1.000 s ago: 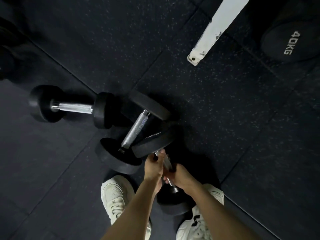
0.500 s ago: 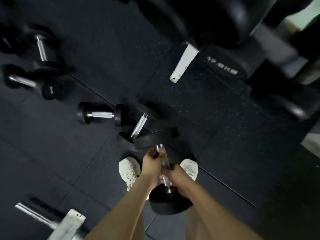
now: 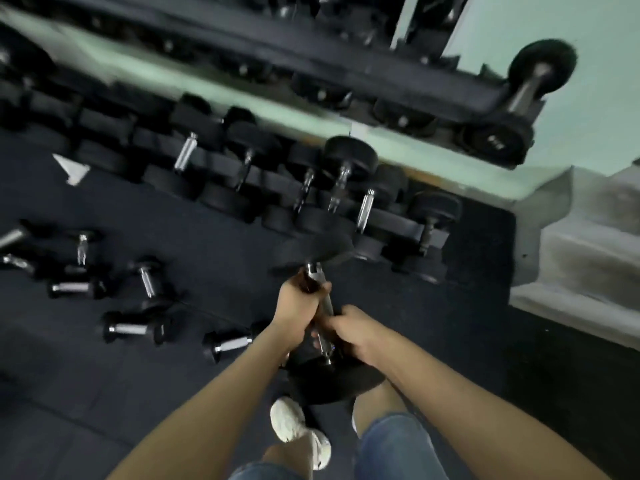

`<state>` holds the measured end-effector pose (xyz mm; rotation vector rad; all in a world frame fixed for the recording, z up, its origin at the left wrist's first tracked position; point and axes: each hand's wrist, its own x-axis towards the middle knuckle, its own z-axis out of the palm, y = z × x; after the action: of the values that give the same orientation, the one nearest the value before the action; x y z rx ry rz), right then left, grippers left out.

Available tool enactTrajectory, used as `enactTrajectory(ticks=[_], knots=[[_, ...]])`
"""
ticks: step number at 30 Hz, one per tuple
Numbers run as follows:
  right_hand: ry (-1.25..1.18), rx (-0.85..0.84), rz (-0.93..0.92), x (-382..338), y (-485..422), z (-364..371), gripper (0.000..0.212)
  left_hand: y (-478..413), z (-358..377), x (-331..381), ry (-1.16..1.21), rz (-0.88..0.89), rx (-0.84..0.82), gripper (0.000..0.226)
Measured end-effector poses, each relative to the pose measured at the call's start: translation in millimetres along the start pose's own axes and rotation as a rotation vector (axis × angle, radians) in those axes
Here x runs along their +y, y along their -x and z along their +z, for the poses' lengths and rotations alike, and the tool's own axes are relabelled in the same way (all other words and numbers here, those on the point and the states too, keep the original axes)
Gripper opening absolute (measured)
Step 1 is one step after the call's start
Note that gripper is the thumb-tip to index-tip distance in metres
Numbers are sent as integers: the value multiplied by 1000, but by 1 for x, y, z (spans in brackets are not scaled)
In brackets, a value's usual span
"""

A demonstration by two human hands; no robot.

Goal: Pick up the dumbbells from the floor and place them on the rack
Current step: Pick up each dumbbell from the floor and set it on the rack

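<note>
1. Carrying is the step in hand. The dumbbell (image 3: pixel 326 306) is off the floor (image 3: pixel 214 244) and held ahead of the knees. Its handle runs 12 to 6 o'clock, far head toward the rack (image 3: pixel 346 69).
2. Grip: left hand (image 3: pixel 298 303) is wrapped round the handle just below the far head. Right hand (image 3: pixel 353 329) is curled round the bar lower down, next to the near head.
3. The rack lies at 12 o'clock, two tiers, both loaded, the lower tier nearer.
4. Next move, as judged: step toward 12, raise the weight, align its handle with its neighbours and lower it into a free cradle. Motion blur is heavy. A gap possibly sits at 1 o'clock on the lower tier.
5. Room: bare mat between the feet and the rack at 12. Loose dumbbells (image 3: pixel 131 329) lie from 8 to 10 o'clock, well apart from the path. A pale step (image 3: pixel 571 258) bounds the 2 to 3 o'clock side. The upper tier overhangs the lower one, so the far head needs clearance.
</note>
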<state>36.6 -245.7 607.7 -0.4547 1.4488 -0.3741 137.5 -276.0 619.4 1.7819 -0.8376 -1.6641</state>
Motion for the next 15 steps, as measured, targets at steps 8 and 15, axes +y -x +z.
enactTrajectory(ticks=[8, 15], knots=[[-102, 70, -71, -136, 11, -31, 36, -30, 28, 138, -8, 104, -43, 12], [-136, 29, -118, -243, -18, -103, 20, -99, 95, 238, -45, 140, 5, 14]])
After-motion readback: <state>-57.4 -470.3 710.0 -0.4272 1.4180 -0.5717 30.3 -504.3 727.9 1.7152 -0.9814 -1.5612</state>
